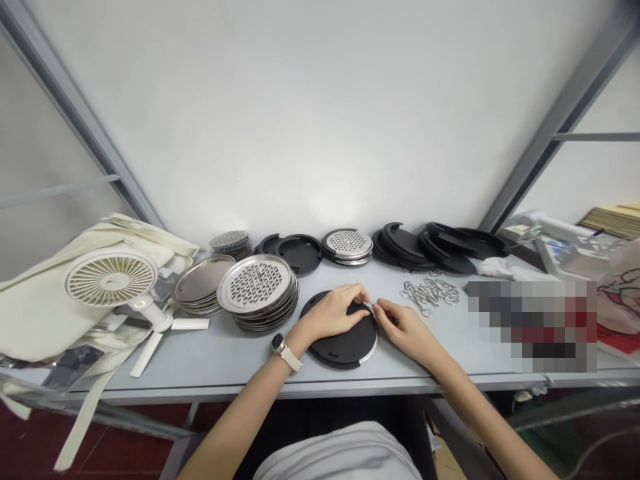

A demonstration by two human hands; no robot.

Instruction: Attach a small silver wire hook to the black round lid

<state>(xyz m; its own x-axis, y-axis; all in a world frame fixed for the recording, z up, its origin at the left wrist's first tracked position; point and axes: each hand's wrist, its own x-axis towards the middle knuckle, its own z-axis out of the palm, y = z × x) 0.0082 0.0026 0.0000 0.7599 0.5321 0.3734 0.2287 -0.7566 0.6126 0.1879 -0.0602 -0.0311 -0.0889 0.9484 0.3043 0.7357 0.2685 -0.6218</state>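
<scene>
At lower centre of the head view, the left hand (333, 311) lies curled over a black round disc (345, 345) with a steel rim, pinning it to the worktop (200, 363), apparently to steady it. The right hand (403, 328) is nearly closed, its fingertips pinching a small silver piece (369, 307) at the disc's upper edge; exact grip is hard to tell. Along the back, perforated steel discs (257, 290) and black slotted discs (397, 245) sit stacked by kind, keeping parts sorted, with a pile of metal clips (429, 295) just right of the hands.
</scene>
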